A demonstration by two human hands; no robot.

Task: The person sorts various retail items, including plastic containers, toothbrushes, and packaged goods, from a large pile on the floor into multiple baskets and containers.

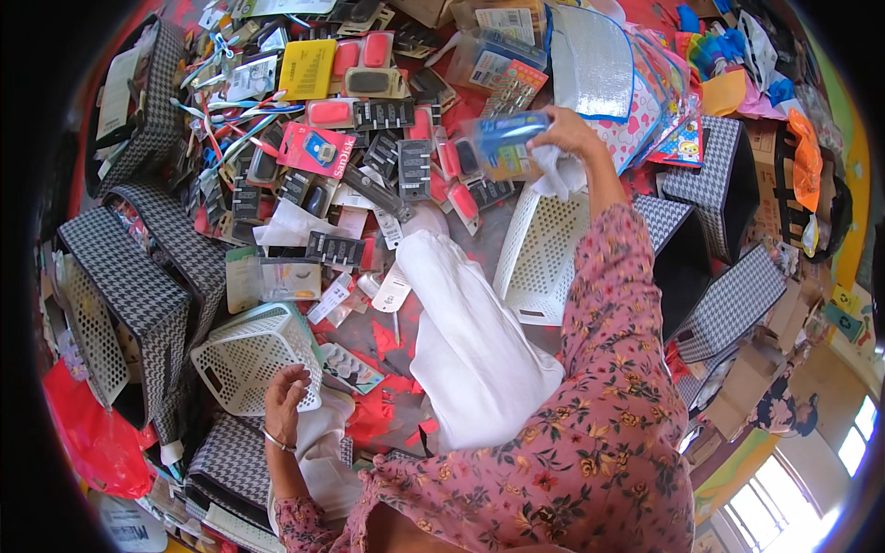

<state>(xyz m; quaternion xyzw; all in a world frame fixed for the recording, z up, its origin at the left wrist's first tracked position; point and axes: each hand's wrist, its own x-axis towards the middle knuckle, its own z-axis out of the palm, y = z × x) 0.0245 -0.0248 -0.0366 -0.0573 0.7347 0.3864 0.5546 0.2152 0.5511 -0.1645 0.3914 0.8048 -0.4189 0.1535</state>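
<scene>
My right hand (570, 138) is closed round a clear plastic pack with a blue top (505, 134), raised above the heap. A crumpled white cloth (559, 172) hangs under the same hand. Below it a white perforated basket (542, 258) leans on its side. My left hand (284, 401) hangs with loosely bent fingers apart and nothing visible in it. Beside that hand lies a smaller white basket (249, 364), tipped with its opening toward me. A yellow pack (308, 70), a pink carded pack (315, 149) and several toothbrushes (247, 124) lie in the heap ahead.
Houndstooth fabric boxes stand at left (124, 267) and right (710, 175). A silver insulated bag (590, 64) lies at the far side, near an orange plastic bag (805, 161). Cardboard boxes (751, 392) stand at right. My white-clad leg (470, 341) stretches across the middle.
</scene>
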